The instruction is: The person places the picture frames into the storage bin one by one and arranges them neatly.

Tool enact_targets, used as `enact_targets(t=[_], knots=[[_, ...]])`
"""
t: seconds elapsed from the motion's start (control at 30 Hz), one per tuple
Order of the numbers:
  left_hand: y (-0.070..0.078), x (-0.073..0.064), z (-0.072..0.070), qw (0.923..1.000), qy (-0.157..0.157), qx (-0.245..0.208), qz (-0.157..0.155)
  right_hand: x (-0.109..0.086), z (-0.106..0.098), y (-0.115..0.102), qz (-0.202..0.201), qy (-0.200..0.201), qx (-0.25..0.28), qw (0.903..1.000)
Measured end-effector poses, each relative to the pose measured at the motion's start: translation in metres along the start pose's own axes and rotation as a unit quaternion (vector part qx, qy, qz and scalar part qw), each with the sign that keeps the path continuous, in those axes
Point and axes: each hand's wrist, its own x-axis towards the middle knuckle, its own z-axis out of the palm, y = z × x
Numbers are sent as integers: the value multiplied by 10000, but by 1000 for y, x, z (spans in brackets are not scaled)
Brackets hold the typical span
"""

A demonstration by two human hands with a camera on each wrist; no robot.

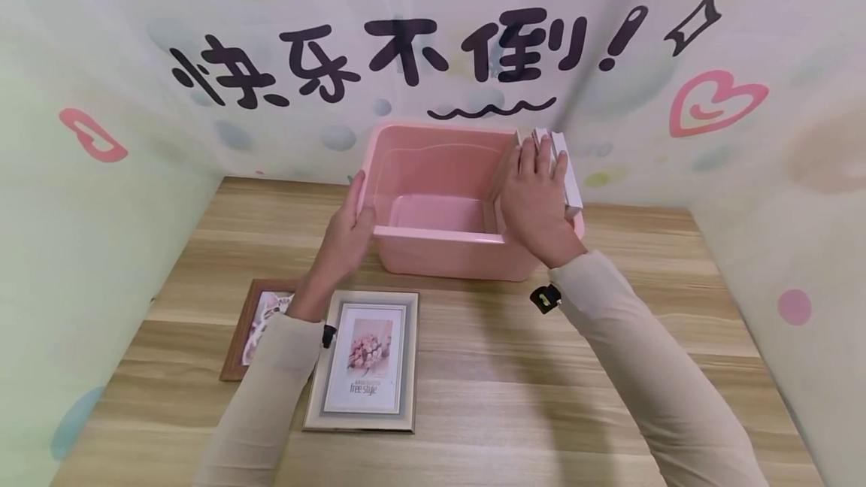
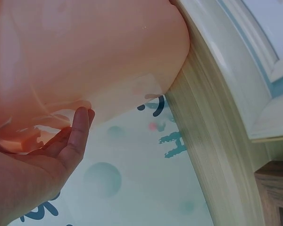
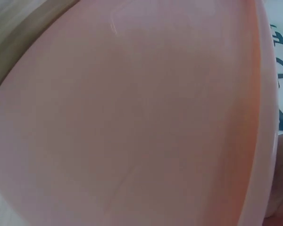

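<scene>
1. Head: the left hand [image 1: 348,235] reaches to the left end of the pink bin [image 1: 453,258], gripping its rim.
2. Head: the right hand [image 1: 537,205] lies over the bin's right end, fingers nearly straight, touching upright white-edged frames [image 1: 567,171] there.
3. Left wrist: bent fingers touch the bin's end.
4. Right wrist: the bin's rim partly hides the hand; grip unclear here.

The glossy pink bin [image 1: 446,258] sat upright between the hands, its end wall held by the left hand [image 1: 348,235] — and, under the right hand [image 1: 537,205], slim white-edged panels [image 1: 569,183] stood close together inside, poking above its rim.
</scene>
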Motion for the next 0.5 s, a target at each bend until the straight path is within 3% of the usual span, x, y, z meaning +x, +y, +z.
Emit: enact_targets(t=[0.17,0.5], knots=[[0,0,0,10000,45,41,-32,1,0,5,61,-386,-86,9992],[1,0,-1,10000,47,13,6,1,-8,5,162,-497,383,9979]])
